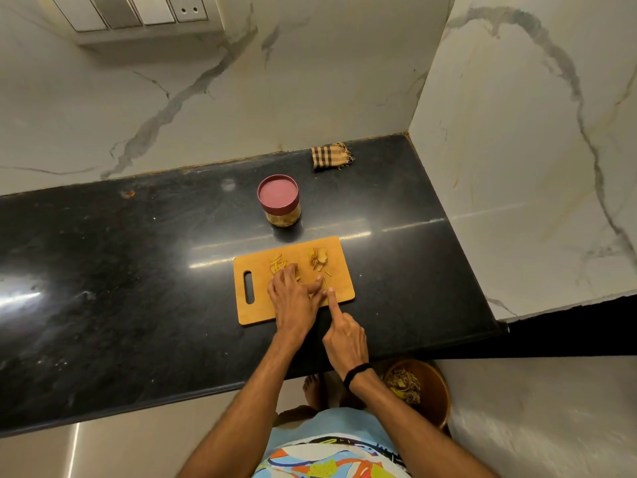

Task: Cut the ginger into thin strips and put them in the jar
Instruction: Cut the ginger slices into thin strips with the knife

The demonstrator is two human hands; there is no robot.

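A wooden cutting board [341, 270] lies on the black counter. My left hand [293, 298] rests on it, fingertips curled down over a piece of ginger [277, 264] with cut strips beside it. My right hand [344, 336] grips a knife [325, 282]. The index finger stretches along its back, and only the thin blade edge shows, just right of my left thumb. A small pile of ginger slices [317, 258] sits at the board's far right. The jar [279, 201], with its maroon lid on, stands just behind the board.
A folded checked cloth [331, 157] lies by the back wall near the corner. The black counter [138, 270] ends at a marble side wall [517, 167] on the right. On the floor below stands a brown bin [434, 391] holding peelings. My bare foot [312, 391] shows under the counter edge.
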